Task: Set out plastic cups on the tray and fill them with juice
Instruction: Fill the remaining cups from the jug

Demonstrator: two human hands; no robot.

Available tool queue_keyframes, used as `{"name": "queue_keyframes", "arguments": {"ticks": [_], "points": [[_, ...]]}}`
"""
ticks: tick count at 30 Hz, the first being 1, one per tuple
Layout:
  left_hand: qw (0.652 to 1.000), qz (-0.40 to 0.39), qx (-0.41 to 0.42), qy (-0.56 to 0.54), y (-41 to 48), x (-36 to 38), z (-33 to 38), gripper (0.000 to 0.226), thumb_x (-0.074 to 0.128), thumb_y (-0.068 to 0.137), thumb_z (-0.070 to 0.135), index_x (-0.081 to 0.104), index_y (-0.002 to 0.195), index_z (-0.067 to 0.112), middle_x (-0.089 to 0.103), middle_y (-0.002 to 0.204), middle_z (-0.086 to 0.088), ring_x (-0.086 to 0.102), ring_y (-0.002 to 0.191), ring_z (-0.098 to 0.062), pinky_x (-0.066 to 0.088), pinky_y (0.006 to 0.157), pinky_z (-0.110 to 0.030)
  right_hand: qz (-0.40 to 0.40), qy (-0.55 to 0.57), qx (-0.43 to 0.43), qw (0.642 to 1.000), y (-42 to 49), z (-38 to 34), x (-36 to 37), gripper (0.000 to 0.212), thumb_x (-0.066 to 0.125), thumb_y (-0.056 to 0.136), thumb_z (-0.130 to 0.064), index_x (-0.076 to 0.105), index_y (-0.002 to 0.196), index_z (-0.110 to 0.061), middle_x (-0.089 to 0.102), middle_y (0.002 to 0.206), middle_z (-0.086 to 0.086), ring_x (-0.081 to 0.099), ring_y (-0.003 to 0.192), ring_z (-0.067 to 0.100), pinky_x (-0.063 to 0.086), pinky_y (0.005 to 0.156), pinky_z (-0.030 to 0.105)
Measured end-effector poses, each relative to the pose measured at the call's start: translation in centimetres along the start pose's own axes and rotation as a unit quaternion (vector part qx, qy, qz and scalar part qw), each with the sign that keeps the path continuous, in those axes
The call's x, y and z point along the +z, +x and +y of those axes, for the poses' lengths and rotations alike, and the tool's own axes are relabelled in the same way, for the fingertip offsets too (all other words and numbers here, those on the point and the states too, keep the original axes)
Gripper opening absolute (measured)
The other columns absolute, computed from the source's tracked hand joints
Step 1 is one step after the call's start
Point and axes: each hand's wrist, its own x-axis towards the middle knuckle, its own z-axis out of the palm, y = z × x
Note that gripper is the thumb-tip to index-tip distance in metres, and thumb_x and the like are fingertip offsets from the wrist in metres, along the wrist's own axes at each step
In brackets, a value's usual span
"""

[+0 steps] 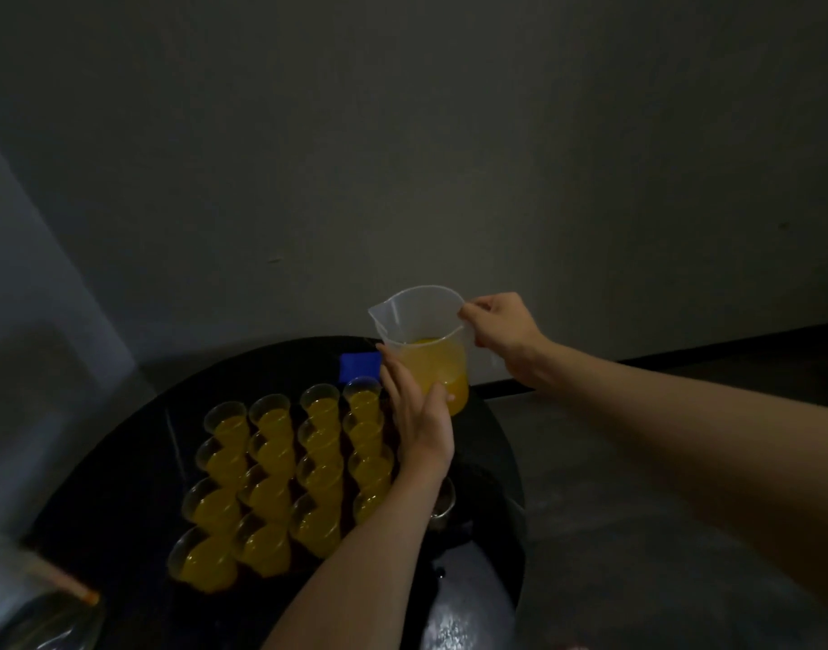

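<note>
Juice jug (424, 354) between both hands (421, 419)

Blue square (359, 366) on round black table (496, 462), grey wall (449, 133)

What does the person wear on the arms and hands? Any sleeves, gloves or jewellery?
Nothing worn shows. The left hand and right hand are ungloved, and the left forearm and right forearm are bare to the picture's edge: no sleeve, watch or bracelet. The light is dim, so a thin ring could go unseen.
</note>
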Motion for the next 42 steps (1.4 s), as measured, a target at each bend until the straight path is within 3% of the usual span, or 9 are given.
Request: {"name": "queue_keyframes", "arguments": {"ticks": [3, 6, 11, 16, 20, 26, 32, 36, 42], "points": [[1.000, -0.009, -0.004, 0.013, 0.0, 0.8, -0.3, 0.102, 0.050, 0.075, 0.036, -0.008, 0.159, 0.042, -0.002, 0.168, 0.003, 0.017, 0.150, -0.033, 0.028, 0.118, -0.055, 0.004, -0.018, -0.001, 1.000, 0.4, 0.2, -0.7, 0.027, 0.062, 0.089, -0.020, 0.067, 0.072, 0.000, 0.045, 0.051, -0.001, 0.045, 0.053, 0.014, 0.044, 0.057, 0.035], [0.999, -0.022, -0.008, 0.028, 0.4, 1.2, -0.9, 0.104, 0.050, 0.073, 0.036, -0.009, 0.159, 0.039, 0.006, 0.168, -0.002, 0.016, 0.151, -0.033, 0.022, 0.120, -0.060, 0.005, -0.035, -0.002, 0.999, 0.8, 0.3, -1.2, 0.032, 0.062, 0.091, -0.021, 0.068, 0.083, 0.010, 0.050, 0.058, 0.003, 0.047, 0.057, 0.016, 0.045, 0.057, 0.034], [0.999, -0.035, -0.008, -0.014, 0.0, 2.5, -0.9, 0.103, 0.049, 0.076, 0.028, -0.009, 0.160, 0.035, 0.020, 0.163, -0.007, 0.032, 0.142, -0.030, 0.032, 0.115, -0.047, 0.010, -0.068, 0.000, 0.998, 1.6, 0.2, -2.2, 0.030, 0.062, 0.092, -0.022, 0.073, 0.084, 0.005, 0.057, 0.061, 0.005, 0.051, 0.058, 0.016, 0.046, 0.057, 0.033], [0.998, -0.042, -0.014, -0.048, 1.1, 3.1, -2.7, 0.103, 0.051, 0.075, 0.025, -0.007, 0.160, 0.041, 0.020, 0.164, 0.000, 0.031, 0.145, -0.026, 0.031, 0.118, -0.054, 0.010, -0.092, 0.020, 0.995, 2.1, 1.1, -2.0, 0.035, 0.062, 0.092, -0.024, 0.070, 0.085, 0.010, 0.058, 0.065, 0.008, 0.053, 0.060, 0.018, 0.048, 0.057, 0.034], [0.996, -0.059, -0.024, -0.060, 2.3, 3.0, -3.7, 0.100, 0.050, 0.077, 0.028, -0.004, 0.158, 0.047, 0.020, 0.164, 0.003, 0.031, 0.145, -0.026, 0.031, 0.118, -0.058, 0.013, -0.103, 0.026, 0.994, 2.5, 1.5, -2.1, 0.031, 0.061, 0.093, -0.024, 0.063, 0.069, -0.005, 0.055, 0.063, 0.007, 0.051, 0.059, 0.018, 0.047, 0.056, 0.033], [0.994, -0.069, -0.022, -0.076, 2.8, 3.5, -4.4, 0.095, 0.050, 0.080, 0.027, 0.000, 0.157, 0.052, 0.028, 0.159, 0.007, 0.036, 0.140, -0.021, 0.031, 0.117, -0.058, 0.013, -0.134, 0.016, 0.991, 3.6, 0.8, -2.5, 0.033, 0.062, 0.094, -0.030, 0.073, 0.084, 0.000, 0.072, 0.081, 0.017, 0.066, 0.070, 0.025, 0.059, 0.074, 0.045], [0.991, -0.059, -0.041, -0.108, 2.4, 4.0, -5.8, 0.094, 0.053, 0.074, 0.030, 0.008, 0.151, 0.063, 0.029, 0.157, 0.011, 0.035, 0.141, -0.021, 0.032, 0.116, -0.060, 0.015, -0.191, 0.016, 0.981, 3.7, 0.9, -1.9, 0.033, 0.063, 0.093, -0.028, 0.073, 0.081, 0.001, 0.059, 0.058, 0.006, 0.055, 0.049, 0.015, 0.047, 0.048, 0.023], [0.988, -0.062, -0.059, -0.130, 2.1, 4.0, -6.4, 0.098, 0.051, 0.074, 0.025, 0.006, 0.156, 0.054, 0.029, 0.157, 0.007, 0.037, 0.138, -0.022, 0.037, 0.114, -0.058, 0.001, -0.206, 0.016, 0.978, 3.8, 1.7, -1.1, 0.034, 0.063, 0.094, -0.029, 0.073, 0.083, 0.001, 0.068, 0.069, 0.013, 0.062, 0.057, 0.019, 0.060, 0.061, 0.035], [0.985, -0.061, -0.073, -0.144, 2.2, 3.8, -7.2, 0.098, 0.050, 0.074, 0.022, 0.006, 0.158, 0.049, 0.031, 0.156, 0.002, 0.038, 0.137, -0.024, 0.038, 0.113, -0.059, -0.013, -0.244, 0.005, 0.970, 4.1, 2.2, -0.1, 0.036, 0.061, 0.095, -0.031, 0.069, 0.077, 0.000, 0.064, 0.064, 0.011, 0.062, 0.057, 0.020, 0.060, 0.065, 0.038]]}}
